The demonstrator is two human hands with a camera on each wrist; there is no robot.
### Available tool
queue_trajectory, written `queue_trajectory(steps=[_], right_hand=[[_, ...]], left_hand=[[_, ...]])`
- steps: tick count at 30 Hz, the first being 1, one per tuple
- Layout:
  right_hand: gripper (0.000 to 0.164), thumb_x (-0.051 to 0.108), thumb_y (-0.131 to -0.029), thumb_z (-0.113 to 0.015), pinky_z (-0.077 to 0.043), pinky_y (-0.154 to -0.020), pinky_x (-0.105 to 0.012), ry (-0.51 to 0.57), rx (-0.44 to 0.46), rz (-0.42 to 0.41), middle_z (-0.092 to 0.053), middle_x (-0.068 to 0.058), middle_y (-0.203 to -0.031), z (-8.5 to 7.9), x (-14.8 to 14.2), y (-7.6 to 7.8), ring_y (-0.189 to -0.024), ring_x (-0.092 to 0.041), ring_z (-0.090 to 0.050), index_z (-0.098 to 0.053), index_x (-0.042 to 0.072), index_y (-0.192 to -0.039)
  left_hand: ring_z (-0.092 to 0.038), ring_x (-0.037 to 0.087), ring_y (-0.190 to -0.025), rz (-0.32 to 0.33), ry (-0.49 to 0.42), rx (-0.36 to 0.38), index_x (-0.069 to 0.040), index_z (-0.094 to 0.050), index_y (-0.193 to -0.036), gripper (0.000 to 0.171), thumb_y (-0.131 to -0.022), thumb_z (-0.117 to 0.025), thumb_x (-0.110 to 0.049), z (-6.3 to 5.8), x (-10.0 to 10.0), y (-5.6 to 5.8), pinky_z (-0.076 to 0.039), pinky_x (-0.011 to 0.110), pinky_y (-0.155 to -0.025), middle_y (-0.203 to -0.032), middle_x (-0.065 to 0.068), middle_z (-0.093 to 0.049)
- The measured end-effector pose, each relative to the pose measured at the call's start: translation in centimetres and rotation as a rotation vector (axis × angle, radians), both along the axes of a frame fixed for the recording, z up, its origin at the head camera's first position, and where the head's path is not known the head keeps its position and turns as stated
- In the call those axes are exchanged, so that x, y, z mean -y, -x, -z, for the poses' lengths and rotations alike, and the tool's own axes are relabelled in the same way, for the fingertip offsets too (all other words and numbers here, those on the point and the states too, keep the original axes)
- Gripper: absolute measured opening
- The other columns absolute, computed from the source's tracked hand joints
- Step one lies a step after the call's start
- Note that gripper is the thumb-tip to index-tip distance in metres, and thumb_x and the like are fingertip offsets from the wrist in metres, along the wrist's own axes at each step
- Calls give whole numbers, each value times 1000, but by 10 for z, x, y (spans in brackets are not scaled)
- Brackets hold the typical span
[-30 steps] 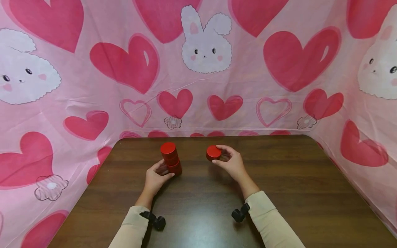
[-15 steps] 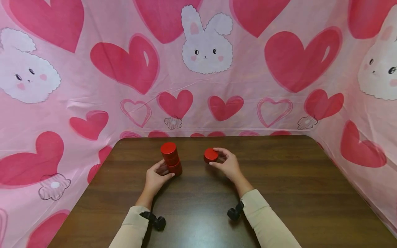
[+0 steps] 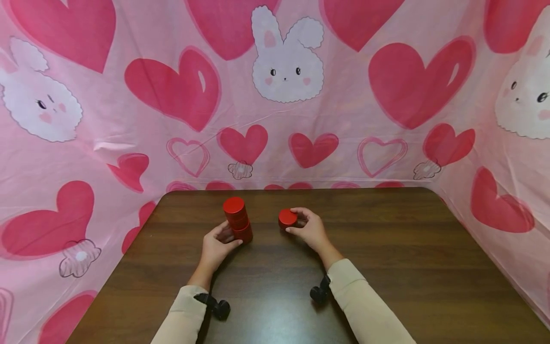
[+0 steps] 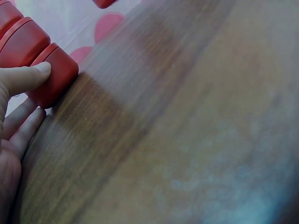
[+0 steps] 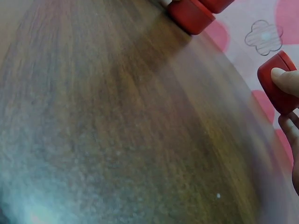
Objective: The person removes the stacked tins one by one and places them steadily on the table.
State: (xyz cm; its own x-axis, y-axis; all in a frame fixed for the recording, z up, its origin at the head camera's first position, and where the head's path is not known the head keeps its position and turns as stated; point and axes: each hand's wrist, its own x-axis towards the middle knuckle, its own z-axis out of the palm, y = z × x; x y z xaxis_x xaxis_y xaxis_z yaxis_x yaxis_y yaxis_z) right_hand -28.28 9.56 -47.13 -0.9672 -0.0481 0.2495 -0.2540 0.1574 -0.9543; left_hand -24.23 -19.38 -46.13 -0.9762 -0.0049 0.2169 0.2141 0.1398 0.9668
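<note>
A stack of round red tins [image 3: 235,215] stands upright on the left part of the wooden table. My left hand [image 3: 216,246] holds the stack's bottom tin [image 4: 58,74], thumb on the near side and fingers behind. In the left wrist view the stack's top is cut off by the frame. To the right of the stack, my right hand [image 3: 311,231] pinches a single short red tin [image 3: 288,218] between thumb and fingers. The right wrist view shows this same single tin [image 5: 275,84] at its right edge. Whether it touches the table I cannot tell.
The dark wooden table [image 3: 275,286] has its far edge just behind the tins. A pink cloth [image 3: 275,114] with hearts and rabbits hangs behind and along both sides. Each wrist carries a small black camera [image 3: 319,294].
My right hand has moved left and nearer to me with the single tin, so the gap to the stack is smaller. My left hand and the stack have stayed in place.
</note>
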Motion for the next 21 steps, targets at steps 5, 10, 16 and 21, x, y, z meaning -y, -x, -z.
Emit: queue_trajectory(steps=[5, 10, 16, 21], right_hand=[[54, -12, -66, -83, -54, -91, -38, -13, 37, -1, -66, -17, -114, 3, 2, 4, -105, -30, -63, -65, -3, -116], [55, -12, -66, -84, -53, -92, -39, -45, 70, 0, -64, -18, -117, 4, 2, 7, -106, -33, -63, -64, -2, -117], [54, -9, -67, -84, -53, -92, -41, -118, 83, -3, -65, -18, -117, 8, 1, 8, -104, -33, -65, -65, -1, -116], [53, -7, -67, -85, -53, -91, -41, -175, 67, 4, -66, -17, -115, 13, 0, 8, -103, -32, -66, -65, 0, -115]], left_hand=[[-67, 27, -100, 1, -5, -1, 9, -55, -132, 68, -69, -79, 16, -1, -1, -1, -51, 51, -89, -117, 30, -63], [-64, 38, -104, 3, -17, 0, 9, -54, -132, 68, -69, -79, 17, -2, -2, -1, -51, 52, -90, -118, 31, -62], [-64, 38, -104, 7, -25, -8, 9, -55, -131, 68, -69, -79, 17, -1, -1, -1, -51, 52, -90, -118, 31, -62], [-65, 32, -103, 7, -21, -7, 10, -54, -131, 68, -69, -79, 18, -1, -2, -2, -51, 52, -90, -118, 31, -62]])
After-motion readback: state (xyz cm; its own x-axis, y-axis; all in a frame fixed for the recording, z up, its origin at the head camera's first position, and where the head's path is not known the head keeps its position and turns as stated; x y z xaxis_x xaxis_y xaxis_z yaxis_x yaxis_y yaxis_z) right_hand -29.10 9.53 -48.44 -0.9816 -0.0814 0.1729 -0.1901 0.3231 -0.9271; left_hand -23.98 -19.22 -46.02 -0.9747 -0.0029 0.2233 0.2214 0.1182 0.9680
